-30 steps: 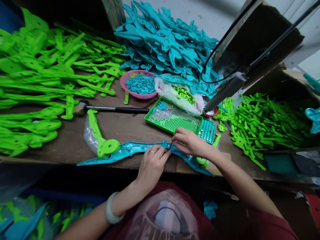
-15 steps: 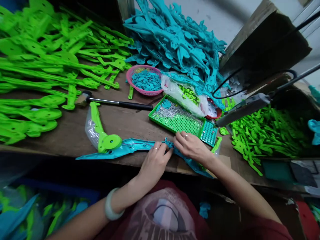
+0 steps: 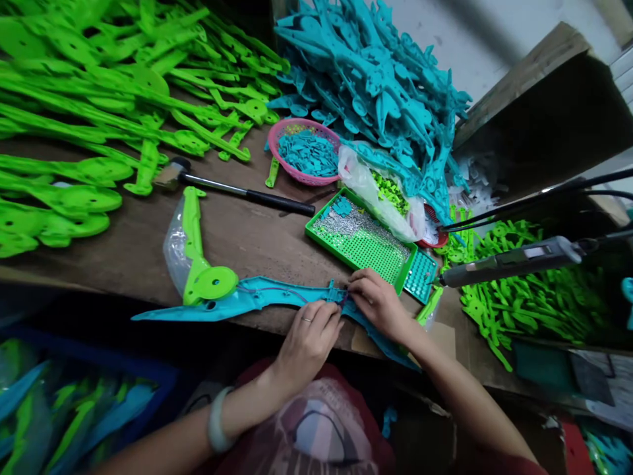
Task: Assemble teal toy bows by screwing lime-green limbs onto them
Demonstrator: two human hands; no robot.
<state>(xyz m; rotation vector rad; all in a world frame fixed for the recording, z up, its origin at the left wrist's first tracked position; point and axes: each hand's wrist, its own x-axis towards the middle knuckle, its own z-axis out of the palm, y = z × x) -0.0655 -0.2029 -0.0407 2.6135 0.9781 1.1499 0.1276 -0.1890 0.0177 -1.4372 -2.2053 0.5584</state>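
Observation:
A long blue plastic piece (image 3: 277,291) lies along the table's front edge, with a green arm with a round disc (image 3: 213,284) joined near its left part. My left hand (image 3: 311,333) is closed on the blue piece's near edge around its middle. My right hand (image 3: 378,300) bends its fingers together at the same spot, just right of a small upright bit on the piece. A thin dark wire (image 3: 343,298) shows between the hands; whether the right fingertips pinch it is too small to tell.
Behind the hands are a green tray (image 3: 366,247) of small metal parts, a blue tray (image 3: 421,276) and a pink basket (image 3: 304,150). A hammer (image 3: 247,192) lies left of them. A screwdriver tool (image 3: 514,260) hangs at right. Green and blue pieces (image 3: 376,86) are piled behind.
The view has shifted. The hanging tool has swung and sits lower. My right hand's fingers have lifted slightly and curled, and my left hand remains at the blue piece.

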